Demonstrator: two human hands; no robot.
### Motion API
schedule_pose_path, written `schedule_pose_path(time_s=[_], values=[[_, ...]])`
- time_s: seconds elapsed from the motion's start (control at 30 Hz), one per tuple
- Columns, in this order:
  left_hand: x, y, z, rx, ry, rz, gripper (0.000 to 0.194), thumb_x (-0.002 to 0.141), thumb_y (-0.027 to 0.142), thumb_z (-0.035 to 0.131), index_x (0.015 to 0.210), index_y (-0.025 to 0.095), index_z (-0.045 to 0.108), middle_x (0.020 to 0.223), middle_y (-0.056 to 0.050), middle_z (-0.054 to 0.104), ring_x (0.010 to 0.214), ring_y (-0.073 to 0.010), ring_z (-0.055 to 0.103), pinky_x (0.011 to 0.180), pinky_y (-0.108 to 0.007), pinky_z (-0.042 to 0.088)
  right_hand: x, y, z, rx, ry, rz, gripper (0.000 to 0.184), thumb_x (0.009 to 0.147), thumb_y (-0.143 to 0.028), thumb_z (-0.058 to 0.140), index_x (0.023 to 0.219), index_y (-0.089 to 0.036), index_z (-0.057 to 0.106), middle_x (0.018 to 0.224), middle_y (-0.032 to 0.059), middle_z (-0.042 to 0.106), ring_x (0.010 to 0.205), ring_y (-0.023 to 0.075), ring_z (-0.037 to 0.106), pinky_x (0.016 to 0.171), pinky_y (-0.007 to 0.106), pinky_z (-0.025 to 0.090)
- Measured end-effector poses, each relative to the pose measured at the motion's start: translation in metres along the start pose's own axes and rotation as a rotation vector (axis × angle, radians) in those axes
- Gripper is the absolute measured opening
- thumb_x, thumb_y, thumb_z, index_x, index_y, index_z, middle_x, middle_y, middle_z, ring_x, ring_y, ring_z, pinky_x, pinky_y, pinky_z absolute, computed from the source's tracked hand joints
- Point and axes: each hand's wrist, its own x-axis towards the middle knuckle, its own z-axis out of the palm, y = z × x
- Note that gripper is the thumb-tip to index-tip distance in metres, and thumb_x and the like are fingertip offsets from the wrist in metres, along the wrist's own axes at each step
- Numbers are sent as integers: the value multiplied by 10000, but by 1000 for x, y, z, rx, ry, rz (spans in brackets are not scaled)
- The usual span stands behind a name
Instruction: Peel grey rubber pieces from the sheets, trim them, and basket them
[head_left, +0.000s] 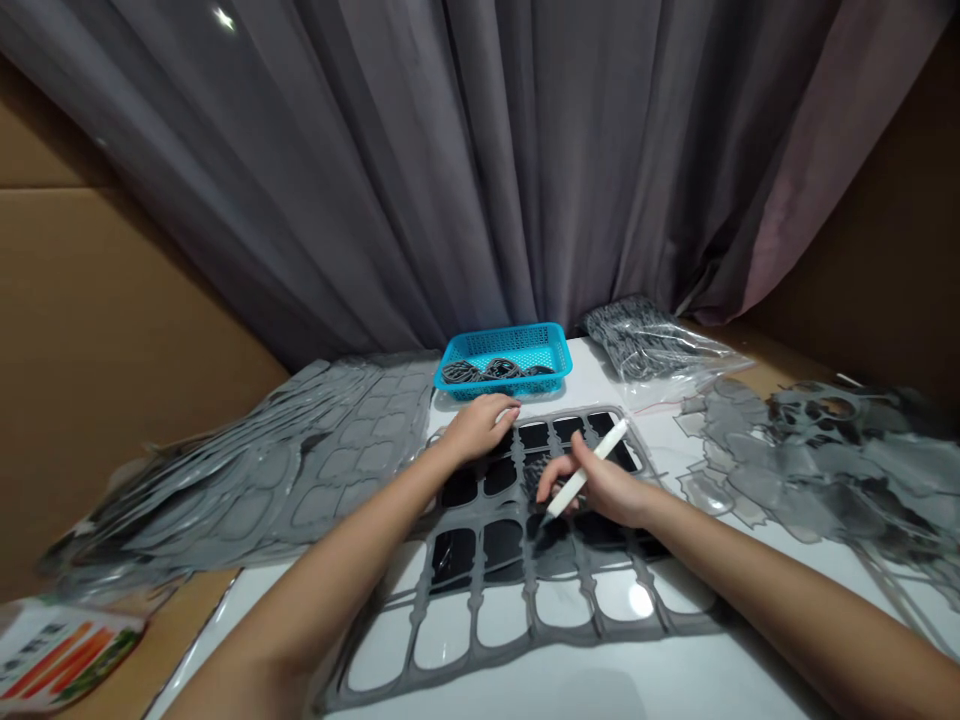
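Observation:
A dark grey grid-like sheet (551, 634) with rounded openings lies on the white table. Black pieces (453, 558) show through its upper openings, while the lowest row shows white beneath. My left hand (482, 424) rests on the sheet's far left part, fingers stretched out and thumb apart, holding nothing visible. In my right hand (600, 482) is a white pen-shaped tool (613, 437), gripped at a slant. Its lower tip points down at a black piece in the middle of the sheet; blur hides whether it touches. Dark mesh-patterned material lies beside my right fingers.
Beyond the sheet stands a blue basket (561, 357) with dark grey-lined pieces. A clear bag (649, 345) of patterned pieces is to its right. Grey cut sheets (337, 440) are piled at left, tangled grey scraps (817, 450) at right. A printed packet (67, 655) lies front left.

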Motion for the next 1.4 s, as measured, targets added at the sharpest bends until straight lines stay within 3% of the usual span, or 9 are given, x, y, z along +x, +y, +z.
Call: schedule_pose_path(time_s=[0.07, 0.13, 0.27, 0.4, 0.53, 0.67, 0.8, 1.0, 1.4], values=[[-20, 12, 6, -143, 60, -19, 452, 966, 452, 278, 1056, 144, 596, 1146, -108, 611, 1100, -235, 547, 964, -398, 420, -2, -7, 1, 142, 17, 2, 803, 799, -751, 3, 846, -183, 568, 650, 10, 511, 574, 126, 477, 617, 268, 378], [-43, 24, 11, -287, 51, -30, 562, 956, 516, 174, 1073, 147, 582, 1047, -103, 658, 982, -217, 611, 870, -347, 479, -6, -15, 3, 281, -9, 7, 693, 828, -725, 50, 983, -230, 510, 703, 5, 539, 640, 143, 537, 684, 296, 406], [-81, 42, 16, -469, 92, -92, 480, 918, 563, 298, 1077, 173, 528, 1036, -86, 640, 953, -197, 605, 820, -299, 477, -14, -30, 8, 582, -99, 1, 596, 878, -661, 118, 1245, -274, 383, 852, 47, 632, 833, 190, 604, 812, 350, 392], [-102, 56, 21, -536, 171, -201, 344, 887, 501, 437, 800, 175, 505, 760, -15, 594, 724, -147, 555, 682, -240, 438, -18, -33, 18, 621, -101, -6, 643, 889, -645, 127, 1431, -302, 168, 967, 45, 656, 945, 199, 608, 932, 385, 331], [-109, 60, 27, -614, 116, -278, 409, 873, 499, 441, 700, 147, 558, 694, -37, 625, 674, -157, 561, 659, -250, 436, -19, -27, 33, 519, -89, -10, 739, 864, -662, 263, 1466, -295, 43, 1159, 49, 622, 1086, 209, 560, 1042, 420, 234], [-113, 57, 28, -650, 38, -301, 440, 828, 497, 511, 682, 109, 660, 679, -54, 653, 658, -174, 561, 629, -253, 419, -21, -20, 42, 354, -119, -1, 815, 845, -685, 296, 1470, -274, -29, 1401, 58, 450, 1325, 190, 349, 1126, 386, 68], [-114, 58, 29, -671, 20, -301, 301, 775, 393, 624, 691, 111, 690, 732, -41, 650, 703, -160, 534, 665, -241, 393, -24, -11, 40, 245, -168, -9, 780, 868, -668, 255, 1448, -300, -115, 1515, 33, 265, 1411, 141, 149, 1134, 369, -9], [-114, 60, 34, -836, -24, -296, 271, 753, 394, 643, 730, 124, 648, 730, -22, 602, 674, -131, 511, 645, -225, 402, -23, -6, 38, 255, -185, -22, 773, 867, -673, 239, 1435, -319, -149, 1538, 23, 191, 1413, 144, 142, 1135, 376, 5], [-116, 64, 30, -907, -92, -319, 189, 781, 297, 635, 851, 132, 696, 827, -44, 672, 743, -143, 566, 702, -230, 415, -21, -17, 40, 363, -155, -9, 882, 824, -713, 303, 1424, -300, -195, 1505, 46, 286, 1406, 163, 181, 1122, 406, -8]])
